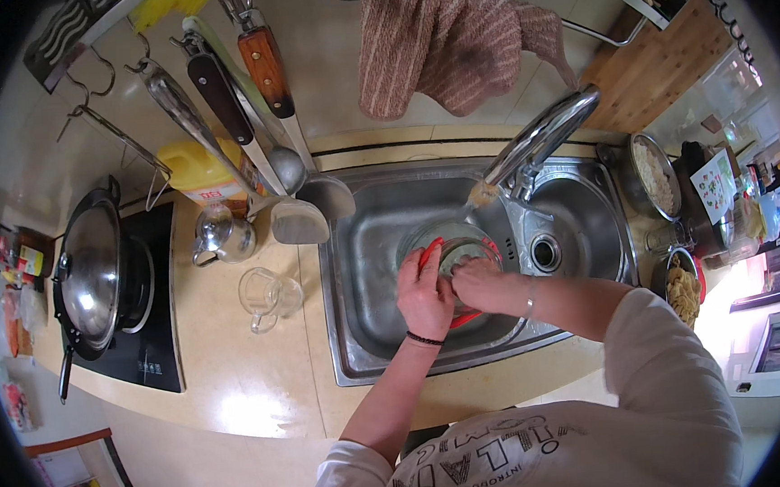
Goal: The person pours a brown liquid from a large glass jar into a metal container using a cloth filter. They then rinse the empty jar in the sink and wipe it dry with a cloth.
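Note:
Over the large basin of the stainless steel sink, my left hand grips the side of a clear glass vessel by its rim. My right hand reaches into the vessel's mouth; its fingertips are hidden, and whether they hold anything cannot be told. Red parts show around the vessel and beneath my hands. Behind it lies a round clear form, perhaps a lid or bowl. The chrome faucet points down at the vessel, and water seems to run from its tip.
Left of the sink stand a glass mug, a metal pitcher and a lidded wok on a black cooktop. Ladles and spatulas hang above. A striped towel hangs behind; bowls of food stand at right.

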The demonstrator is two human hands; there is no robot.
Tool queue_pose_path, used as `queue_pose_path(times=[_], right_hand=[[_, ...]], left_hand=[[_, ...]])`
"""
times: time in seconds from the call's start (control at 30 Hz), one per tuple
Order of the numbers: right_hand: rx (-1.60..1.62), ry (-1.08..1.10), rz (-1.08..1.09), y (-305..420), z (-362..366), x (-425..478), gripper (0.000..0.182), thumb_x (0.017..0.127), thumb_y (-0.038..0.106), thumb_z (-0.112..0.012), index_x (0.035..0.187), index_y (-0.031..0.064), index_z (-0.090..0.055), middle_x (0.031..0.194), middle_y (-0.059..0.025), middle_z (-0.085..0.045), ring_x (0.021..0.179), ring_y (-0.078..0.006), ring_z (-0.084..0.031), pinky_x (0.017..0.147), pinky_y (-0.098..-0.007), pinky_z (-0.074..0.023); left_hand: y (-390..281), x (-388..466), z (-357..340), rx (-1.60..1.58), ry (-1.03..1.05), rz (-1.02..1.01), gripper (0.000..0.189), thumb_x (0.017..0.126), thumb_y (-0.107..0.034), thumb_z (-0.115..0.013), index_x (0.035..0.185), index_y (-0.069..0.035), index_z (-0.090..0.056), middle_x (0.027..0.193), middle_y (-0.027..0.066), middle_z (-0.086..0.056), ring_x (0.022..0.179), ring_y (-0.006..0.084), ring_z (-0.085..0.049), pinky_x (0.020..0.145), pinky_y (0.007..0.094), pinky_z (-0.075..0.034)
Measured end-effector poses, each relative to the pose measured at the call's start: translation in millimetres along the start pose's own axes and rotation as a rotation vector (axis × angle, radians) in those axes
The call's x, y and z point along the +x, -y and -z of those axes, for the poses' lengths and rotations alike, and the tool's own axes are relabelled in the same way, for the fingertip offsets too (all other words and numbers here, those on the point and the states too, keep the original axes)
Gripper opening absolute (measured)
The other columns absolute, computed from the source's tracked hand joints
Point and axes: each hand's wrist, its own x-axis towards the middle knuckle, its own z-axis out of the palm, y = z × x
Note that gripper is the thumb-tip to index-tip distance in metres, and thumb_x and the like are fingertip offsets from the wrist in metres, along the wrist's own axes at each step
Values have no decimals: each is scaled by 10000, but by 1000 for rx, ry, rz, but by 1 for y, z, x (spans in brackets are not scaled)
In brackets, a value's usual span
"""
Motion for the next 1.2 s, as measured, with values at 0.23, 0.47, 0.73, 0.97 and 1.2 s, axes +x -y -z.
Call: queue_pose_path(times=[0.23, 0.47, 0.73, 0.97, 1.2], right_hand=[[77, -8, 117, -19, -53, 114, 400, 863, 254, -501, 1210, 82, -598, 1305, -145, -547, 1133, -334, -552, 959, -446, -448], [96, 46, -8, -61, -94, 141, 373, 866, 271, -496, 1165, 84, -619, 1251, -146, -573, 1101, -328, -569, 933, -442, -458], [86, 66, -29, -70, -100, 128, 351, 871, 290, -490, 1113, 88, -642, 1189, -147, -602, 1063, -322, -588, 904, -436, -469], [81, 74, -58, -71, -104, 118, 341, 875, 307, -484, 1068, 90, -663, 1134, -147, -628, 1030, -317, -605, 878, -431, -479], [38, 174, -174, -97, -64, 102, 340, 878, 323, -479, 1023, 93, -683, 1080, -148, -654, 997, -312, -622, 852, -426, -488]], left_hand=[[-26, -20, -11, 8, -5, -54, 582, 646, 29, -591, 1217, -82, -619, 1170, 178, -533, 1097, 382, -519, 949, 442, -441], [-30, -33, -19, 45, 63, -52, 603, 642, -26, -636, 1239, -111, -610, 1163, 153, -535, 1115, 384, -513, 979, 557, -397], [-28, -1, -26, 0, 12, -28, 553, 650, -5, -616, 1202, -35, -611, 1144, 156, -540, 1102, 383, -503, 948, 483, -416], [-18, -13, -46, 23, 54, -171, 542, 651, -125, -659, 1192, -107, -638, 1131, 126, -535, 1102, 350, -503, 951, 448, -443], [-15, 37, -57, 127, 45, -33, 531, 687, 24, -596, 1200, -113, -609, 1100, 140, -540, 1017, 348, -531, 827, 421, -497]])
